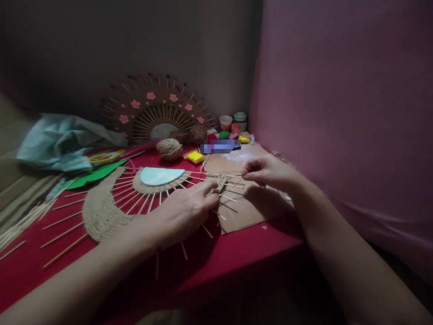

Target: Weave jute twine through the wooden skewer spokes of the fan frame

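A half-round fan of thin wooden sticks, with a woven twine band (98, 210) around it, lies flat before me. At its centre is a light-blue half-disc (162, 176) edged with twine. My left hand (184, 210) reaches over the fan and is closed on the right end of the band, thumb and fingers around the weave by the stick tips. To the right, my right hand (269, 171) pinches a strand of twine (230, 172) running from that end. A twine ball (169, 149) sits behind the fan.
Brown cardboard (250, 210) lies under the fan's right end on the red tablecloth (216, 266). A finished-looking flowered fan (157, 97) leans on the back wall. A yellow packet (195, 157), small jars (240, 121) and blue-green cloth (64, 142) stand around. A pink curtain (345, 99) hangs at right.
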Motion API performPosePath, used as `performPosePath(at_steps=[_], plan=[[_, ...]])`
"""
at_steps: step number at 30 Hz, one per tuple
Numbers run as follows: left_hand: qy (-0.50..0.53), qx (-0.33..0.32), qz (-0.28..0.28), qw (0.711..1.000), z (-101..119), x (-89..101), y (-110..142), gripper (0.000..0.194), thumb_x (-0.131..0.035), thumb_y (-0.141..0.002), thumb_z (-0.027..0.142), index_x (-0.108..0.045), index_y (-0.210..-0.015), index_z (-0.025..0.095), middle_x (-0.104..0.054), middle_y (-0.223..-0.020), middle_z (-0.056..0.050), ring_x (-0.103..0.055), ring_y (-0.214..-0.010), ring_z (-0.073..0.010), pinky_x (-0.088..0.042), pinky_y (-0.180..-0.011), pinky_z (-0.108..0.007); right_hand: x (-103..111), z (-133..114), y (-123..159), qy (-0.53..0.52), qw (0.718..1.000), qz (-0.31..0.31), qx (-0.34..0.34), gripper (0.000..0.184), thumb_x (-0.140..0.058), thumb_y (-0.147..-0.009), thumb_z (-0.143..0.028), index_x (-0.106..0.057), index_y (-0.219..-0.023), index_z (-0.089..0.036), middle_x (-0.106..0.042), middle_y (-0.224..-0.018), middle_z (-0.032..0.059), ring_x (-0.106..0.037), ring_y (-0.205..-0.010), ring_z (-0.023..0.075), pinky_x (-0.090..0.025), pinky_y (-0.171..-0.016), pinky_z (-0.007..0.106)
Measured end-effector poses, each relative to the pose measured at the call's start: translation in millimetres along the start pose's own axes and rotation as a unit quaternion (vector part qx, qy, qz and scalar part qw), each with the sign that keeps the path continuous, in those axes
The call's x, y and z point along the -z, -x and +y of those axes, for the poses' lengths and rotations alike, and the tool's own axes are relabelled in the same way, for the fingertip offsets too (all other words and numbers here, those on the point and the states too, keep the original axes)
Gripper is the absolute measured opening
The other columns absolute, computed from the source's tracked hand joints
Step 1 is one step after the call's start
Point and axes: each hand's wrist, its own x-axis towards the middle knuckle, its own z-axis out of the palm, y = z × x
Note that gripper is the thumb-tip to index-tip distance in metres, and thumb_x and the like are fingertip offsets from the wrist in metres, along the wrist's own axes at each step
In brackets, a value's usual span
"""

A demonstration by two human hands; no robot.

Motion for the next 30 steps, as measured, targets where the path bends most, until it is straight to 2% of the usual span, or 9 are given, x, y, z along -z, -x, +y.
performPosePath(at_steps=[2,6,11,16,19,22,25,27,30], plan=[[0.013,-0.008,0.009,1.000,-0.8,-0.9,0.8,0.020,-0.034,-0.085,0.010,-0.052,-0.090,0.015,-0.052,-0.115,-0.012,-0.054,-0.088,-0.0173,-0.045,-0.068,-0.027,1.5,-0.7,1.2,-0.008,1.000,-0.015,-0.006,0.004,-0.057,-0.072,-0.016,-0.060,-0.073,-0.015,-0.054,-0.059,-0.0026,-0.042,-0.048,0.0070,-0.035,-0.046,0.021],[0.052,-0.015,0.020,0.998,-1.0,-1.5,0.6,0.021,-0.034,-0.087,0.011,-0.055,-0.091,0.015,-0.055,-0.112,-0.010,-0.054,-0.093,-0.0179,-0.045,-0.073,-0.029,1.4,-0.7,0.8,0.110,0.994,0.010,0.019,0.009,-0.055,-0.068,-0.012,-0.063,-0.071,-0.015,-0.059,-0.062,0.0000,-0.047,-0.055,0.0091,-0.036,-0.052,0.022],[0.052,-0.011,0.026,0.998,-0.1,0.8,0.3,0.022,-0.036,-0.081,0.005,-0.055,-0.084,0.015,-0.056,-0.103,-0.009,-0.053,-0.084,-0.0159,-0.044,-0.066,-0.026,4.8,2.6,0.4,0.129,0.989,-0.066,0.023,0.011,-0.056,-0.068,-0.016,-0.066,-0.073,-0.016,-0.061,-0.062,-0.0005,-0.049,-0.056,0.0099,-0.036,-0.052,0.022],[0.046,-0.015,0.028,0.998,-1.2,0.4,1.4,0.022,-0.036,-0.085,0.007,-0.056,-0.090,0.014,-0.055,-0.115,-0.011,-0.055,-0.093,-0.0183,-0.045,-0.071,-0.029,1.0,3.0,-0.4,0.209,0.975,-0.064,0.047,0.011,-0.056,-0.069,-0.011,-0.066,-0.070,-0.016,-0.065,-0.066,0.0020,-0.055,-0.062,0.0123,-0.038,-0.055,0.023],[0.049,-0.023,0.037,0.998,-1.8,0.0,2.2,0.022,-0.036,-0.087,0.009,-0.057,-0.091,0.015,-0.054,-0.120,-0.011,-0.055,-0.097,-0.0188,-0.046,-0.072,-0.029,-4.6,3.6,-2.0,0.242,0.967,-0.014,0.075,0.014,-0.055,-0.072,-0.009,-0.067,-0.072,-0.016,-0.066,-0.069,0.0029,-0.056,-0.065,0.0125,-0.039,-0.060,0.024],[0.061,-0.024,0.037,0.997,-1.3,1.4,2.5,0.022,-0.036,-0.086,0.008,-0.057,-0.088,0.015,-0.056,-0.112,-0.009,-0.055,-0.091,-0.0171,-0.046,-0.071,-0.028,-9.7,9.6,-6.3,0.258,0.956,0.070,0.118,0.013,-0.056,-0.075,-0.010,-0.067,-0.075,-0.017,-0.067,-0.073,0.0033,-0.055,-0.067,0.0125,-0.039,-0.064,0.025],[0.066,-0.016,0.022,0.997,-0.1,4.1,2.5,0.022,-0.037,-0.083,0.006,-0.057,-0.086,0.015,-0.057,-0.102,-0.009,-0.054,-0.088,-0.0168,-0.045,-0.070,-0.027,-12.0,15.7,-10.8,0.260,0.945,0.122,0.157,0.010,-0.058,-0.077,-0.013,-0.066,-0.077,-0.017,-0.066,-0.078,0.0036,-0.055,-0.070,0.0127,-0.038,-0.066,0.025],[0.066,-0.009,0.006,0.998,0.6,5.5,2.7,0.022,-0.037,-0.083,0.006,-0.057,-0.085,0.014,-0.057,-0.097,-0.009,-0.053,-0.085,-0.0165,-0.045,-0.069,-0.027,-11.7,15.1,-11.3,0.249,0.945,0.135,0.163,0.009,-0.058,-0.077,-0.013,-0.066,-0.076,-0.017,-0.066,-0.077,0.0031,-0.055,-0.070,0.0126,-0.039,-0.067,0.025],[0.066,-0.008,-0.006,0.998,1.4,6.7,3.3,0.022,-0.036,-0.085,0.008,-0.057,-0.084,0.014,-0.056,-0.096,-0.009,-0.052,-0.083,-0.0158,-0.044,-0.068,-0.026,-10.8,8.8,-9.3,0.195,0.967,0.113,0.117,0.008,-0.059,-0.076,-0.013,-0.064,-0.073,-0.016,-0.064,-0.071,0.0018,-0.055,-0.067,0.0121,-0.039,-0.065,0.025]])
